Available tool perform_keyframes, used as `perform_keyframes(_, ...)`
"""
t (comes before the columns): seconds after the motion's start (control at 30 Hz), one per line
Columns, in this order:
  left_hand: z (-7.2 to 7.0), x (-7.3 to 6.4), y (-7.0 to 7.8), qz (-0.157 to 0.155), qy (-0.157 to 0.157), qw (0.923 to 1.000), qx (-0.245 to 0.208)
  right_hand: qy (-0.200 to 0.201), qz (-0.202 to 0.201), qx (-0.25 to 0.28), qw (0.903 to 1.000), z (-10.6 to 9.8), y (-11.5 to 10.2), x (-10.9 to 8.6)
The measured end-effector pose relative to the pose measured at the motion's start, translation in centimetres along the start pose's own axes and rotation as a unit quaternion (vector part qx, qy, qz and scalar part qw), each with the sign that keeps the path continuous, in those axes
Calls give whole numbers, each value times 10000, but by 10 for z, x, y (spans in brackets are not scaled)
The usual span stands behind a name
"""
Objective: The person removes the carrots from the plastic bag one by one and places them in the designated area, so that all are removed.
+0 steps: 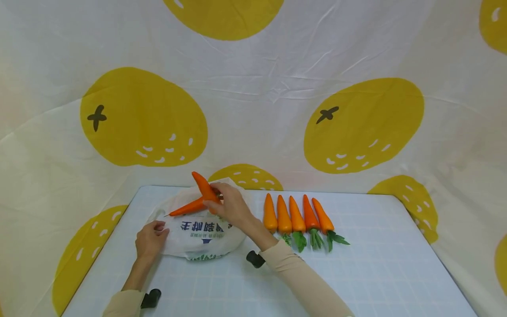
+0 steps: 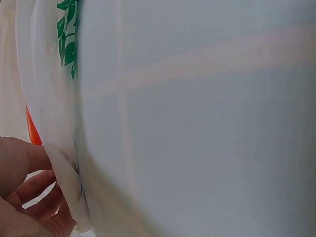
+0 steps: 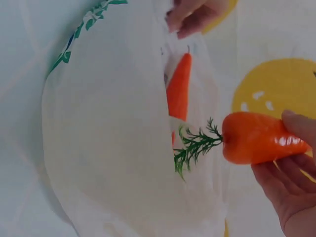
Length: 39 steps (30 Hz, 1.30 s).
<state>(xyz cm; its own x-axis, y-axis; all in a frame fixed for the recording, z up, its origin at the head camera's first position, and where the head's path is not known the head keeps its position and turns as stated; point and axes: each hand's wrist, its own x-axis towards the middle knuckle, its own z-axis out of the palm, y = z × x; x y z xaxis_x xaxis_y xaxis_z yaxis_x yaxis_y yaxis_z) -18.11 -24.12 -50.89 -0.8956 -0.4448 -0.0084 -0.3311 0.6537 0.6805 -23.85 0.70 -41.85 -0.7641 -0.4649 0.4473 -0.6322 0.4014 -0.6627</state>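
Observation:
My right hand (image 1: 233,207) grips an orange carrot (image 3: 252,138) by its body, above the mouth of a white plastic bag (image 1: 178,242). The green leaves (image 3: 197,145) of this carrot point toward the bag's opening in the right wrist view. A second carrot (image 1: 186,208) lies at the opening, its thin tip toward my left hand (image 1: 152,240); the bag hides its other end. My left hand pinches the bag's edge between thumb and fingers, also seen in the left wrist view. Dark blue lettering and green leaf prints mark the bag.
Several carrots (image 1: 283,215) lie in a row right of the bag, leaves toward me. The table (image 1: 380,273) has a pale checked cover. Behind it hangs a white cloth (image 1: 253,110) with big yellow fruit prints. Dark wrist cameras (image 1: 255,259) sit at both cuffs.

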Motion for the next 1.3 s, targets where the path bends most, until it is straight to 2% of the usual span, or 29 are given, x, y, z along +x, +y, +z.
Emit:
perform_keyframes(0.07, 0, 0, 0, 28, 27, 10000, -6, 125, 243, 537, 9982, -3, 0, 1)
perform_keyframes(0.17, 0, 0, 1, 48, 34, 10000, -22, 372, 702, 1154, 9901, -9, 1, 3)
perform_keyframes(0.4, 0, 1, 1, 48, 1, 10000, -28, 672, 1625, 1599, 9713, -26, 6, 0)
perform_keyframes(0.57, 1, 2, 1, 10, -15, 10000, -3, 900, 2229, 2189, 9457, -38, 9, -2)
perform_keyframes(0.77, 1, 0, 1, -9, 30, 10000, -22, 1070, 2604, 3138, 9068, -52, 12, -4)
perform_keyframes(0.83, 1, 0, 1, -13, 41, 10000, -46, 1110, 2714, 3259, 8988, -56, 13, -5)
perform_keyframes(0.97, 0, -1, 1, 2, 32, 10000, -43, 1181, 2861, 3210, 8951, -62, 16, -8)
perform_keyframes(1.13, 0, -1, 0, 95, 74, 9999, -17, 1222, 2830, 3150, 8976, -64, 22, -12)
perform_keyframes(1.3, -2, -9, 6, 484, 61, 9987, 148, 1140, 2680, 3104, 9049, -60, 27, -17)
